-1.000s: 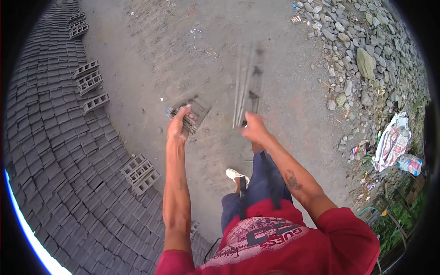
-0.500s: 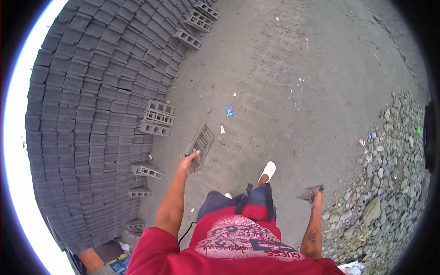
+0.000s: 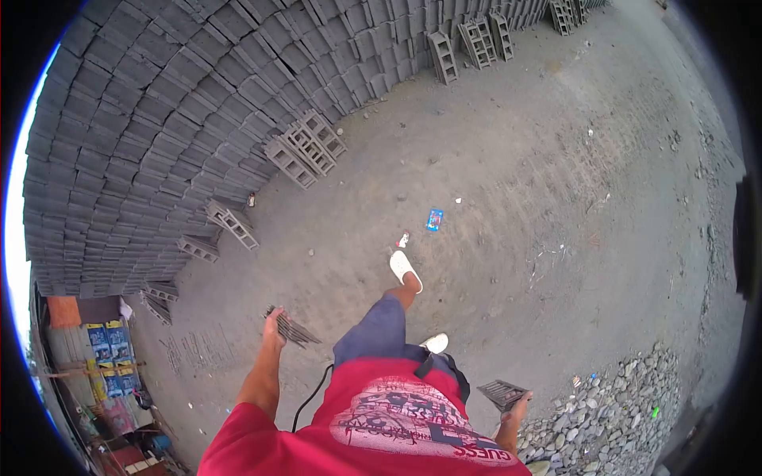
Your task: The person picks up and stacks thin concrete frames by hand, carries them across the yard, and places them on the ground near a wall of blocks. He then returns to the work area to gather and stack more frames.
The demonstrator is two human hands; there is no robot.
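Observation:
My left hand [image 3: 275, 327], low and left of my body, is closed on a dark bundle of thin slats [image 3: 295, 330] that hangs over the ground. On the other side, my right hand [image 3: 521, 406] is closed on a dark slatted piece [image 3: 502, 393], held out near the stones. What the slatted pieces are made of is too small to tell. My white shoes [image 3: 405, 268] show on the dirt between the two hands.
A tall stack of grey hollow blocks [image 3: 182, 103] curves along the left and top. Several loose blocks [image 3: 303, 151] lean at its foot. Grey stones [image 3: 619, 412] lie at lower right. A blue wrapper [image 3: 434, 220] lies ahead; a shed with blue posters [image 3: 111, 345] stands lower left.
The view has turned left, so the block stack now spans the top. A white-shod foot has swung forward. Both hands still hold their pieces; the left one now sits lower and farther left.

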